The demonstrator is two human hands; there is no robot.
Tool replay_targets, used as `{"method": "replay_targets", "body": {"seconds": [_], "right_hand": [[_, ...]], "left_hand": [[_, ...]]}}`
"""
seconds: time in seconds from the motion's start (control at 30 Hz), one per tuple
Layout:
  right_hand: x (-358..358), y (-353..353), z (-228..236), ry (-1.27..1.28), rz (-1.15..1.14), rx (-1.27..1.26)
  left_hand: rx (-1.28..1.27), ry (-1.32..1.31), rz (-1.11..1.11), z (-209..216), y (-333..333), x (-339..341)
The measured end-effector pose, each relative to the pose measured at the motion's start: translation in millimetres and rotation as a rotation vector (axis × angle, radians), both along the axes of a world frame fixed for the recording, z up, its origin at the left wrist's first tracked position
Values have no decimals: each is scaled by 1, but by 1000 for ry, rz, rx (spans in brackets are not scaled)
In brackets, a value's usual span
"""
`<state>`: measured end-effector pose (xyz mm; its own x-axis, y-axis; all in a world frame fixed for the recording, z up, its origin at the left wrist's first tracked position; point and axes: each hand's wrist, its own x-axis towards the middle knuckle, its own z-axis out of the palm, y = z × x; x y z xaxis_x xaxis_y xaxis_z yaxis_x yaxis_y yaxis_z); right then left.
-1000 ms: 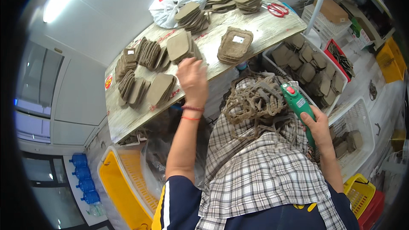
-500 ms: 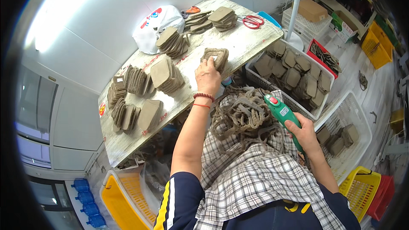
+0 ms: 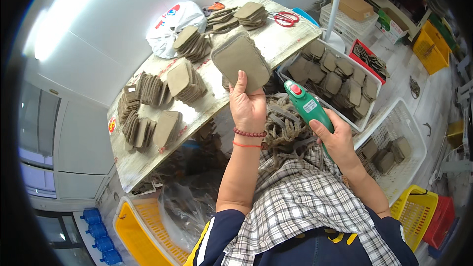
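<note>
My left hand [image 3: 248, 109] holds up a grey-brown fabric pad [image 3: 241, 63] with rounded corners and a rough edge, the thumb pressed on its face and the fingers behind it. More layers show along its edge; how many I cannot tell. In my right hand [image 3: 340, 138] is a green handheld electric tool [image 3: 311, 110] with a red button, its narrow end pointing up and left towards the pad. A tangle of grey-brown trimmed strips [image 3: 286, 130] lies on the checked apron [image 3: 310, 194] over my lap, partly hidden by my left hand.
Stacks of similar pads [image 3: 186, 83] stand on the worn table [image 3: 217, 99], with red-handled scissors [image 3: 286, 18] and a white plastic bag [image 3: 172, 32]. A white crate [image 3: 367, 120] of pads sits to the right, above another white basket [image 3: 419, 140]. Yellow baskets [image 3: 143, 226] flank me.
My left hand has lifted the pad off the table and turned it, bringing it up facing me. My right hand has shifted slightly left with the green tool.
</note>
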<state>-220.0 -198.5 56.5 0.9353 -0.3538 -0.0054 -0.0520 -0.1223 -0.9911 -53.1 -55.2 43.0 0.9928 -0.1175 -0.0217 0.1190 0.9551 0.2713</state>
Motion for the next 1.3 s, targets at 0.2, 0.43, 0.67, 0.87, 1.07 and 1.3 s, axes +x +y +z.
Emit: {"method": "replay_targets", "body": {"seconds": [0.2,0.43,0.67,0.87,1.07,1.3], "right_hand": [[-8,3,2,-17,-43,4],[-6,5,6,-28,-84,-21],[-1,0,10,-41,-109,-24],[5,-7,23,-71,-114,9],[0,-24,32,13,-37,39],[-15,-47,35,100,92,48]], "left_hand": [[-71,16,-34,-6,-19,-2],[-16,-5,-64,-5,-31,-17],[71,6,-137,-11,-36,-35],[86,11,-224,-21,-37,-52],[223,-91,-310,-28,-18,-50],[412,-170,-463,-23,22,-28]]}}
